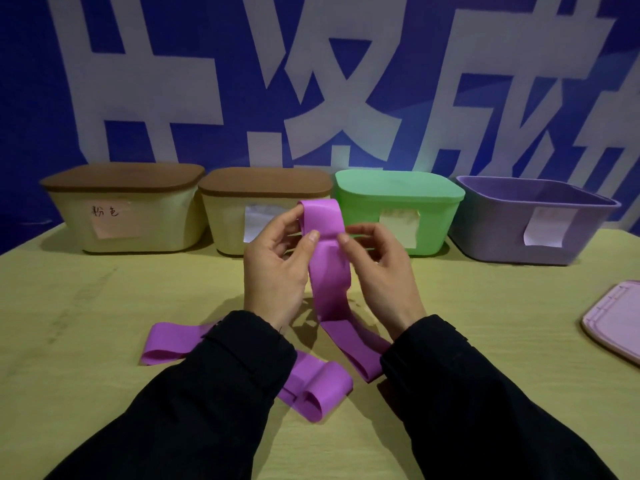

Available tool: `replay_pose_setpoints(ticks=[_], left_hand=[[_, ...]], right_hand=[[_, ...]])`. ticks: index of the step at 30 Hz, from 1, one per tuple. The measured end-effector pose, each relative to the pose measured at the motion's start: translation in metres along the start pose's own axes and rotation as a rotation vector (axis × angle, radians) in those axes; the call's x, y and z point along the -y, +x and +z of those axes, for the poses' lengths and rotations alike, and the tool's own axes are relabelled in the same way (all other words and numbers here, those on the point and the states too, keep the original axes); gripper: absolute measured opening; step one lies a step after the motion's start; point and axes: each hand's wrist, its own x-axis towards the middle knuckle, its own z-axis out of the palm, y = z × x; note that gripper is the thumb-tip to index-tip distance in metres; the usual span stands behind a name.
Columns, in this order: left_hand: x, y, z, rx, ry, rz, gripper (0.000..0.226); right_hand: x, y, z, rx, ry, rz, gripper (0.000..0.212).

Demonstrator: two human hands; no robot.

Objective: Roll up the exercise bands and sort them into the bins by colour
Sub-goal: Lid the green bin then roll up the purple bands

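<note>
Two hands on one purple band [327, 271]: my left hand [277, 268] pinches its upper part between thumb and fingers, and my right hand [379, 271] pinches the opposite edge at the same height. Both grasp the band; neither is slack. The top of the band folds over above the fingertips, just started as a roll (one turn at most, as far as I can tell).

Risks, as I judge them:
- The fold is loose. If either thumb lets go, the band will likely spring flat and the roll is lost.
- The tail hangs straight down from the grip to the table [104, 306], then runs toward me under the right wrist. It could drag or twist as I wind, giving a skewed roll.
- Below the grip, two other purple pieces [173, 344] lie near the tail (whether separate bands or the same one, I cannot tell). A snag could pull them along.

Beyond the grip, to its right, stands the open purple bin [491, 237]. The green bin [398, 192] and two cream bins [138, 216] behind the grip are lidded. A pink lid [616, 320] lies well off right.
</note>
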Motion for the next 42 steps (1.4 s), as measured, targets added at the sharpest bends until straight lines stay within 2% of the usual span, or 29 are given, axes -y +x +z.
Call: replay_pose_setpoints(ticks=[3, 8, 15, 18, 21, 30, 34, 42], left_hand=[[0.0007, 0.0009, 0.0013, 0.070, 0.041, 0.011, 0.036], [0.0035, -0.0006, 0.0050, 0.169, 0.122, 0.033, 0.033], [0.0033, -0.0028, 0.0032, 0.176, -0.068, -0.123, 0.037], [0.0070, 0.0012, 0.0049, 0.128, -0.120, -0.206, 0.043], [0.0077, 0.0026, 0.0041, 0.123, -0.180, -0.241, 0.028], [0.0035, 0.0013, 0.0006, 0.152, -0.048, -0.107, 0.017], [0.0012, -0.0013, 0.0016, 0.164, -0.032, -0.092, 0.015], [0.0028, -0.0007, 0.0013, 0.161, -0.035, -0.085, 0.009]], right_hand=[[0.0056, 0.0081, -0.0027, 0.016, 0.121, 0.019, 0.029], [0.0042, 0.0069, -0.0024, 0.032, 0.272, 0.090, 0.018], [0.0037, 0.0038, -0.0071, 0.031, 0.290, 0.045, 0.014], [0.0040, 0.0037, -0.0064, 0.037, 0.295, 0.053, 0.011], [0.0043, 0.0027, -0.0053, 0.041, 0.283, 0.065, 0.007], [0.0105, -0.0007, -0.0096, 0.100, 0.215, -0.052, 0.026], [0.0085, 0.0005, -0.0062, 0.079, 0.190, -0.083, 0.010], [0.0076, 0.0010, -0.0044, 0.097, 0.237, -0.035, 0.007]])
